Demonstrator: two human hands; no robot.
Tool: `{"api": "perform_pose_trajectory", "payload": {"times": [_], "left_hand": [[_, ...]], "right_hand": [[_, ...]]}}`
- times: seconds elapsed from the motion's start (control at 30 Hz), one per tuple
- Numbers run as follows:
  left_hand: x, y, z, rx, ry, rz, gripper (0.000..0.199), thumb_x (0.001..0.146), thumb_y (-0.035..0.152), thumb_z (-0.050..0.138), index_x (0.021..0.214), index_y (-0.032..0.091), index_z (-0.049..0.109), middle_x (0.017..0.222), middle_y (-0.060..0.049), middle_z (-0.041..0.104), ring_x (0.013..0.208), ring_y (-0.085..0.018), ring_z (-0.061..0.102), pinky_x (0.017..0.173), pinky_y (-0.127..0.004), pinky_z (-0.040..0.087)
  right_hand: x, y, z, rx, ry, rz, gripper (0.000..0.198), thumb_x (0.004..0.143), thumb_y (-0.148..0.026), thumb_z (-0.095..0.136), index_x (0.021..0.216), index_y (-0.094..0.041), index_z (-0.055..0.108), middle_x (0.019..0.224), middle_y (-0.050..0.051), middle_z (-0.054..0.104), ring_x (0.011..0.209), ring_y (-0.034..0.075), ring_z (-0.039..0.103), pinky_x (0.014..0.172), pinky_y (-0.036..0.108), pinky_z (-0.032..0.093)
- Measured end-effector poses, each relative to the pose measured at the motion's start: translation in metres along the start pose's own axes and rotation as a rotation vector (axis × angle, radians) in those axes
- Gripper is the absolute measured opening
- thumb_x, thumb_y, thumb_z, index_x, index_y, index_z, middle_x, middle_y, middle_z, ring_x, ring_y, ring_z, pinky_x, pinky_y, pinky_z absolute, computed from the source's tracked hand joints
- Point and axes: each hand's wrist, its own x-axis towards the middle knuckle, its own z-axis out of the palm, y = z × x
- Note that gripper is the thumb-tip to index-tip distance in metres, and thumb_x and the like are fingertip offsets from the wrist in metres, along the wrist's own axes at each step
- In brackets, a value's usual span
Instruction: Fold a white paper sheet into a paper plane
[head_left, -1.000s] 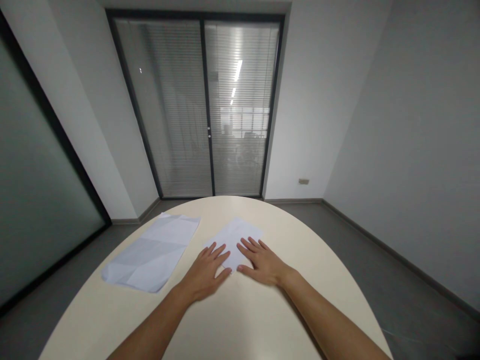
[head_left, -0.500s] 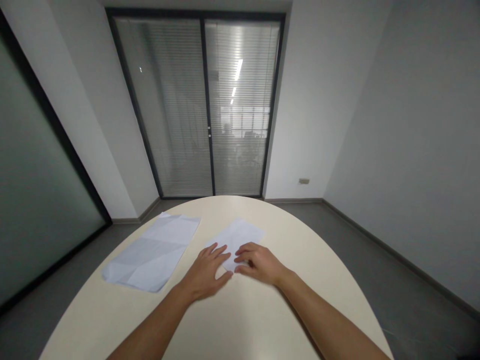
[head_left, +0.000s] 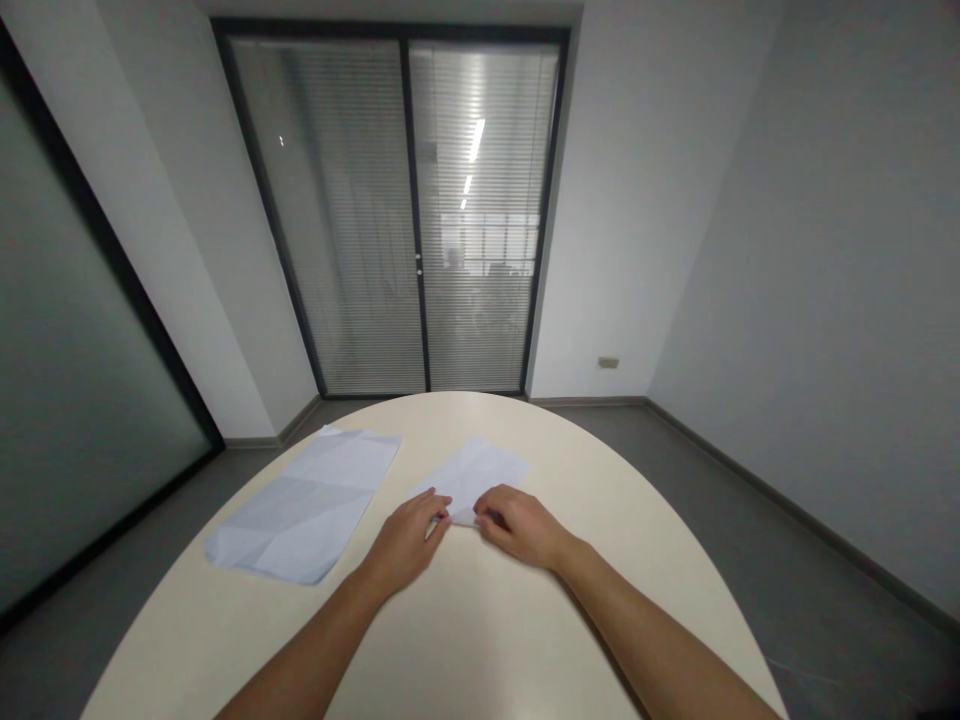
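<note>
A small white sheet of paper (head_left: pixel 476 467) lies on the round cream table (head_left: pixel 442 650), its near edge between my two hands. That edge runs straight across and looks folded over. My left hand (head_left: pixel 411 530) is closed at the paper's near left side, thumb and fingers pinching the edge. At the near right side my right hand (head_left: pixel 519 522) pinches the same edge, its fingers curled. The fingertips hide both ends of this edge.
To the left lies a larger white sheet of creased paper (head_left: pixel 307 510), apart from my left hand. Beyond the table's far curved edge stand glass doors with blinds (head_left: pixel 480 250). Grey floor (head_left: pixel 675 470) shows around the table.
My left hand's spread fingers have closed into a pinch on the paper. The paper's near corner has been turned up, leaving a straight near edge. My right hand has shifted slightly right.
</note>
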Motion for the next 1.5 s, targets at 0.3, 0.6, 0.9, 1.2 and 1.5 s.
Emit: {"api": "perform_pose_trajectory", "payload": {"times": [0.3, 0.6, 0.9, 1.2, 1.5], "left_hand": [[0.003, 0.011, -0.006, 0.099, 0.043, -0.039, 0.020, 0.099, 0.029, 0.043, 0.088, 0.022, 0.059, 0.091, -0.003, 0.067, 0.086, -0.018, 0.064, 0.076, -0.028, 0.045], [0.004, 0.013, -0.005, 0.185, 0.050, -0.134, 0.019, 0.099, 0.028, 0.044, 0.090, 0.022, 0.060, 0.089, -0.002, 0.069, 0.085, -0.018, 0.065, 0.073, -0.027, 0.042], [0.004, 0.011, -0.002, 0.224, 0.100, -0.159, 0.022, 0.100, 0.029, 0.042, 0.098, 0.023, 0.063, 0.097, -0.004, 0.071, 0.092, -0.020, 0.066, 0.081, -0.029, 0.046], [0.002, 0.002, 0.003, 0.203, 0.088, -0.173, 0.026, 0.095, 0.020, 0.046, 0.117, 0.024, 0.059, 0.110, -0.006, 0.070, 0.104, -0.021, 0.064, 0.090, -0.033, 0.048], [0.002, 0.005, -0.003, 0.242, 0.071, -0.086, 0.036, 0.087, 0.005, 0.046, 0.111, 0.024, 0.065, 0.116, -0.005, 0.068, 0.109, -0.022, 0.060, 0.097, -0.037, 0.046]], "right_hand": [[-0.001, 0.006, 0.000, -0.046, 0.028, 0.038, 0.019, 0.094, -0.026, 0.054, 0.093, -0.018, 0.071, 0.091, 0.007, 0.072, 0.088, 0.020, 0.063, 0.083, 0.031, 0.044], [-0.002, 0.011, 0.001, 0.074, 0.040, 0.098, 0.027, 0.095, -0.030, 0.054, 0.114, -0.020, 0.070, 0.097, 0.007, 0.074, 0.087, 0.020, 0.066, 0.080, 0.030, 0.048], [-0.004, 0.013, 0.004, 0.156, 0.088, 0.047, 0.031, 0.088, -0.014, 0.056, 0.115, -0.023, 0.070, 0.111, 0.005, 0.072, 0.094, 0.019, 0.066, 0.087, 0.030, 0.050], [-0.006, 0.021, 0.005, 0.005, 0.041, -0.032, 0.027, 0.094, -0.020, 0.055, 0.110, -0.026, 0.075, 0.112, 0.006, 0.072, 0.107, 0.021, 0.063, 0.096, 0.034, 0.048], [-0.006, 0.018, -0.004, -0.039, -0.024, -0.065, 0.029, 0.096, -0.028, 0.053, 0.114, -0.027, 0.075, 0.122, 0.007, 0.070, 0.113, 0.022, 0.063, 0.102, 0.038, 0.045]]}}
